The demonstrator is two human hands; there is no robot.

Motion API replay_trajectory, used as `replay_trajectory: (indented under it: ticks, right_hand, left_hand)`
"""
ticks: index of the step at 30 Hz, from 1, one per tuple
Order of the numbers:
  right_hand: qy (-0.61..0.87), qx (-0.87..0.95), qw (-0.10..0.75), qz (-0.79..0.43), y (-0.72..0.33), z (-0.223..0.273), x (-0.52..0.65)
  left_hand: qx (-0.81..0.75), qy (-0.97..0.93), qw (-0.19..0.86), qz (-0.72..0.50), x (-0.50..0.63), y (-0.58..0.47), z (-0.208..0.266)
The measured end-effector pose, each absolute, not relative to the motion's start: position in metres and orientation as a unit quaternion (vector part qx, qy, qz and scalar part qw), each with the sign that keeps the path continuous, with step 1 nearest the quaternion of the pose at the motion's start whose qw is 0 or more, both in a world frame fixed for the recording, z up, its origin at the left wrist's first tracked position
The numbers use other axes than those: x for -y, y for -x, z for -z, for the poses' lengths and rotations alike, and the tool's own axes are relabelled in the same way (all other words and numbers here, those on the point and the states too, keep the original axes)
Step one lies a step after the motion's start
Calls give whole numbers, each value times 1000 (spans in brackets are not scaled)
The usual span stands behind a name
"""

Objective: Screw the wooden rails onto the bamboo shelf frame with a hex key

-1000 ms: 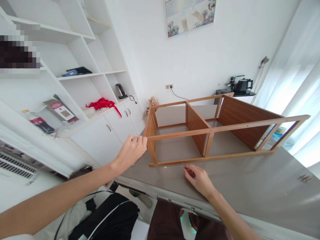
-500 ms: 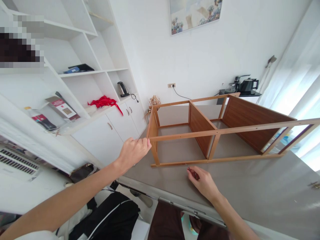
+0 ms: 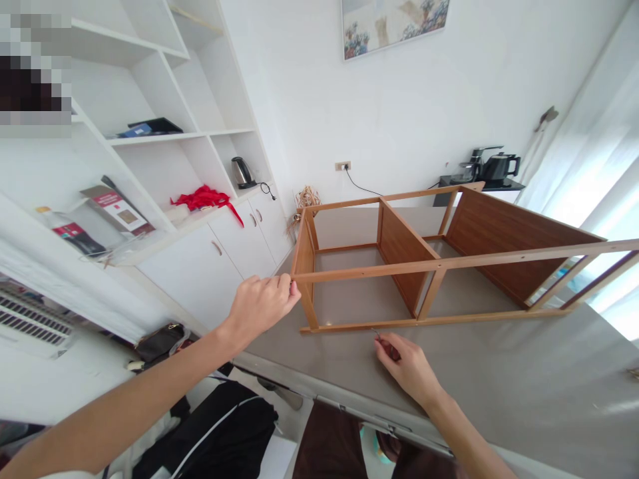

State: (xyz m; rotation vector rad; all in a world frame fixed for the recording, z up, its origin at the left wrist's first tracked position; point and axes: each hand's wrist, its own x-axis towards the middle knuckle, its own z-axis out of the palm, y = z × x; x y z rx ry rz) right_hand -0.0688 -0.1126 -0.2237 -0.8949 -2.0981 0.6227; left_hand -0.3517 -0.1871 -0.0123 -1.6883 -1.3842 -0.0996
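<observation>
A brown wooden shelf unit (image 3: 364,271) lies on its side across a grey table (image 3: 474,366), its boards standing upright between the rails. My left hand (image 3: 262,303) is closed at the near left corner of the upper front rail. A small dark spot shows between its fingers, but I cannot make out what they pinch. Low on the table, in front of the bottom rail, my right hand (image 3: 407,366) is closed in a pinch on a thin metal rod (image 3: 375,332) that looks like a hex key. The rod's tip is near or against that rail; the palm hides the rest.
White shelving (image 3: 200,136) on the left holds a red cloth (image 3: 204,198), a kettle (image 3: 241,173) and a cola bottle (image 3: 74,233). A black kettle (image 3: 499,167) stands behind the unit. Black clothing (image 3: 204,432) lies below the table edge (image 3: 319,388).
My left hand's fingers have shifted slightly at the corner, showing a small gap between them. The right hand stays almost where it was. The view has moved a little.
</observation>
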Motion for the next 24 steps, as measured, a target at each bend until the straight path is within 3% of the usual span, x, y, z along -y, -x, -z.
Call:
replay_trajectory:
  ticks: [13,24]
  right_hand:
    - [355,823,376,-234,70,221,113]
    - [353,823,377,-238,69,221,113]
  left_hand:
    - [622,674,395,49,180,359,20]
    - [605,680,413,24,189,357,17]
